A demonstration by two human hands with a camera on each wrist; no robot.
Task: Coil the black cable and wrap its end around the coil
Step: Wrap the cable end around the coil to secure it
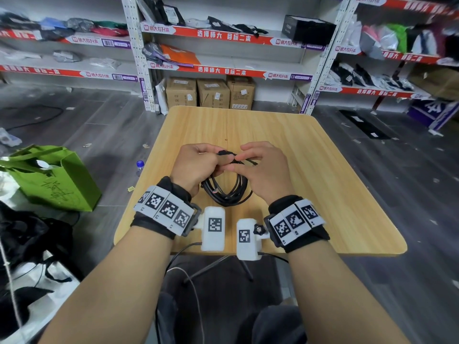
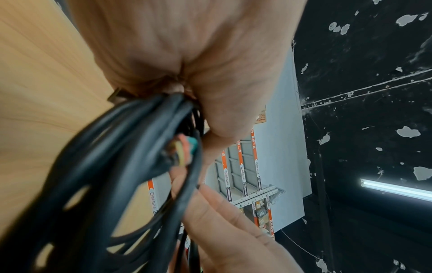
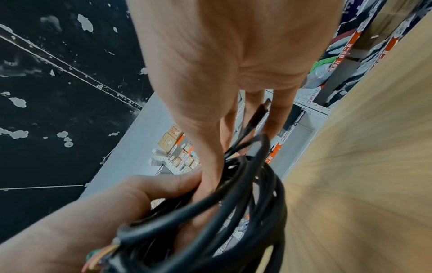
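Above the tabletop (image 1: 323,170), near its middle, we hold the black cable (image 1: 224,192) already gathered into a coil of several loops. Our left hand (image 1: 196,165) is curled round the bunched top of the coil, loops hanging down toward 6 o'clock and resting on or just over the wood; we cannot tell which. Our right hand (image 1: 265,170) pinches the thin free end (image 1: 250,161) between thumb and fingers, just beside the left hand, at about 3 o'clock from the grip. In the right wrist view the plug (image 3: 261,112) at that end sticks out between the fingers. Cut coloured wires (image 2: 184,149) show at the other end, tucked in the bundle by the left palm.

Step in hand, as we judge it: coiling looks done, wrapping has begun or is about to. A dark knot-like bulge sits at the top of the coil, possibly a first turn; too small to be sure.

Next move calls for passing the free end round the bundle close to the left grip, keeping the loops clamped so they do not spring apart, then tucking the plug through.

Room: bare wood lies from 12 to 3 o'clock. Near edge sits at 6 o'clock, close under the wrists; the coil's lowest loops hang near it, so we keep the work toward 12.
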